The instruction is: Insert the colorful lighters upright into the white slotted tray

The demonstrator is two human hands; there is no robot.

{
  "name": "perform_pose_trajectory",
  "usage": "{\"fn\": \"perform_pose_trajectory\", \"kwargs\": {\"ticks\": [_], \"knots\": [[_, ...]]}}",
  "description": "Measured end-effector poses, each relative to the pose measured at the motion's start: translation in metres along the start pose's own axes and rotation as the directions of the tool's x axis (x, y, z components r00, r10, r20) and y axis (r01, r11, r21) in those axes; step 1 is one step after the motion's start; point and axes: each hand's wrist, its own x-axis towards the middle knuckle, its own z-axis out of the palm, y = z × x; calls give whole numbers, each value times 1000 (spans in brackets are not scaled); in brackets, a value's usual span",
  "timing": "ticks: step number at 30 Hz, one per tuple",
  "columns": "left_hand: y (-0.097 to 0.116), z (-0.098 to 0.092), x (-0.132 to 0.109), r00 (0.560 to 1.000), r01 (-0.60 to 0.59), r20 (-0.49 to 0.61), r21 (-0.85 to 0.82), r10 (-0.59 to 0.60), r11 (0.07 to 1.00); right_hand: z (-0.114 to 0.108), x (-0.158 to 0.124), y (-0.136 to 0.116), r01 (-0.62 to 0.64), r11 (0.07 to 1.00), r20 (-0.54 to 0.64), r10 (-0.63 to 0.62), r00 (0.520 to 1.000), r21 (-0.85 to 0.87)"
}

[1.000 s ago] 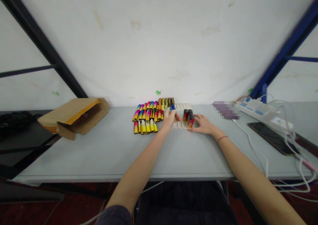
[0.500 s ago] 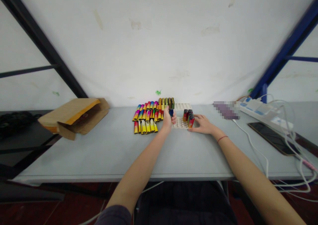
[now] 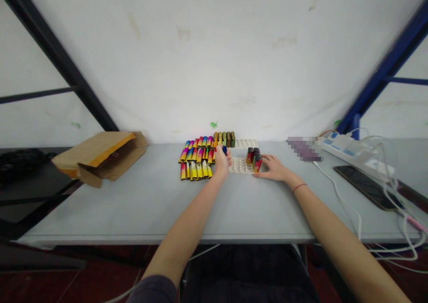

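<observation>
Above the grey surface, a dark-blue item is held in the curled fingers of the left hand, beside the white tray; the fingers of the right hand are spread at its right end, near upright red items.

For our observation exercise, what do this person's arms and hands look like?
The left hand and right hand are gloveless. A dark sleeve leaves the left forearm bare; a thin red band circles the right wrist. No right sleeve shows.
</observation>
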Motion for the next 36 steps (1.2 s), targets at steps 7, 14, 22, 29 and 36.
{"fn": "perform_pose_trajectory", "kwargs": {"ticks": [7,14,22,29,36], "knots": [[0,0,1,1000,18,-2,3,-18,1000,1,1,2,16,1000,-12,-16,1000,4],[-4,3,0,998,29,62,61,-33,998,1,1,1,16,1000,-11,-16,1000,0],[-34,-7,20,884,-462,316,486,344,742,0,2,0,21,1000,5,-21,1000,3],[-29,-20,27,734,-673,583,560,348,483,-1,1,-1,11,1000,-7,-11,1000,18],[-27,-19,22,720,-673,648,567,248,474,0,1,-1,12,1000,-14,-11,1000,6]]}}
